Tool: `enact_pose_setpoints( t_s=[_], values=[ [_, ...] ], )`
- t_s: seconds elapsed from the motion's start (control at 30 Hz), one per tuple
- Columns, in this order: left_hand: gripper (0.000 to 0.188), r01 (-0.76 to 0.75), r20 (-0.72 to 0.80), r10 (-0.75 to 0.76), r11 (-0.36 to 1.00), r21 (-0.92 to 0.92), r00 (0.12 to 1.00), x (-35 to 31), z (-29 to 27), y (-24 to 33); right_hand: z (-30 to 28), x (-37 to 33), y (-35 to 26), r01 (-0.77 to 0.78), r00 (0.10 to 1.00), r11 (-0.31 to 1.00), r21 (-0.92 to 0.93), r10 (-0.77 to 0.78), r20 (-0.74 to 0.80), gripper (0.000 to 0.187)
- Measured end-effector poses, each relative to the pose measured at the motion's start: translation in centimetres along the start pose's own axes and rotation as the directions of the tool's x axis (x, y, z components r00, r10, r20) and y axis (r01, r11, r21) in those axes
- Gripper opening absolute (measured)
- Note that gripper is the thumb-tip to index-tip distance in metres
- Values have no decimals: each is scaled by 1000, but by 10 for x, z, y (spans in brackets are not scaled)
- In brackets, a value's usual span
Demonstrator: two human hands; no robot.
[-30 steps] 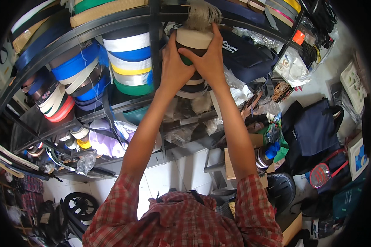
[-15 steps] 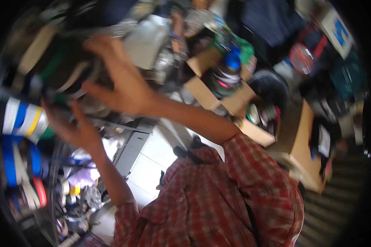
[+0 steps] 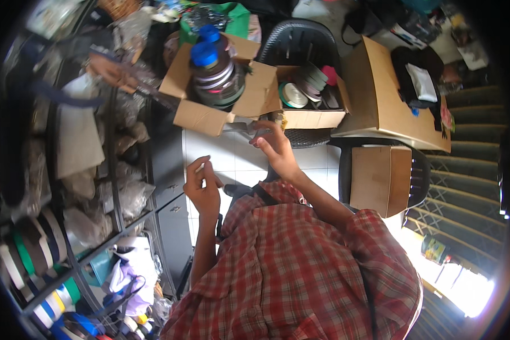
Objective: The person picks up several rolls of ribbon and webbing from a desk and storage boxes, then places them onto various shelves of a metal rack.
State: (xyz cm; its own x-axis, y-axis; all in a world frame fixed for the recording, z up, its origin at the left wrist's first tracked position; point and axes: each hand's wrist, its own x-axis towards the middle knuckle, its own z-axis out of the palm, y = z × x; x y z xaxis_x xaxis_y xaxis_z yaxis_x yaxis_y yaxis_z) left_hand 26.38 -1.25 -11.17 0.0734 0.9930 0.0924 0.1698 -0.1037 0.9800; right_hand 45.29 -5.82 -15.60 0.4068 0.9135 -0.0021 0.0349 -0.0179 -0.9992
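My left hand (image 3: 203, 191) is raised in front of my chest, fingers loosely bent and apart, with nothing visible in it. Farther forward and to the right, my right hand (image 3: 276, 148) has its thumb and forefinger spread, and no held thing shows there either. Just beyond it stands an open cardboard box (image 3: 201, 118) with large clear jars (image 3: 218, 88) under blue caps. Beside that box, a smaller carton (image 3: 314, 119) holds rolls of ribbon (image 3: 293, 95) and a pink item. Neither hand visibly grips a box.
Dark shelving (image 3: 116, 187) on the left carries plastic-wrapped goods and wide rolls of tape or ribbon (image 3: 34, 243). Black chairs (image 3: 300, 42) support cartons ahead. A closed brown carton (image 3: 379, 178) sits on another chair at the right, near a slatted shutter (image 3: 464, 187).
Both hands have come away from the rolls on the left shelf and drawn back before my body. The view has swung right, bringing the boxes nearer the middle.
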Motion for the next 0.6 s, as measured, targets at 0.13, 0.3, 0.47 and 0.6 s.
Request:
enact_pose_setpoints(
  t_s=[0.13,0.3,0.47,0.6],
  values=[
    [13,21,305,-39,998,61,951,26,82,-4,-80,29,25,-25,996,999,-46,21,-90,36],
    [15,137,443,-154,988,71,883,44,208,-32,-194,86,78,-172,967,984,-34,163,-195,36],
    [15,314,504,-312,946,84,805,44,340,-68,-297,163,198,-278,923,881,-382,135,-359,53],
    [23,367,596,-426,902,225,681,74,434,-115,-361,223,273,-526,809,699,-484,236,-538,67]
  ],
)
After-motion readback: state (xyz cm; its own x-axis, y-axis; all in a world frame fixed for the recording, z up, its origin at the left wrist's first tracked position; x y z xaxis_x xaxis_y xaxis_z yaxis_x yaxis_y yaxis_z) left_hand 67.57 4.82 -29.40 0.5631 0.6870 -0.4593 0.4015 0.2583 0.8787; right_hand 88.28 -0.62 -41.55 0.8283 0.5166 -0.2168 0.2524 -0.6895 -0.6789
